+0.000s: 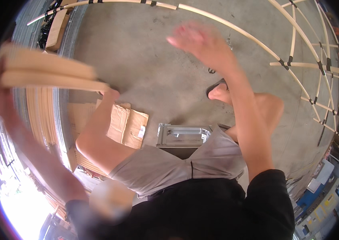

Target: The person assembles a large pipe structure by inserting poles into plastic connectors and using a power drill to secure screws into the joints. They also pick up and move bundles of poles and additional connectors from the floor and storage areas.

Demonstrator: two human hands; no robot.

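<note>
I saw the left hand [0,86] clutch a tan board [49,66] — the right hand [199,40] blurred, its grip I couldn't tell.

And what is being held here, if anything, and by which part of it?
The left hand holds a long tan piece, blurred, by its end at the picture's left. The right hand shows nothing held.
</note>
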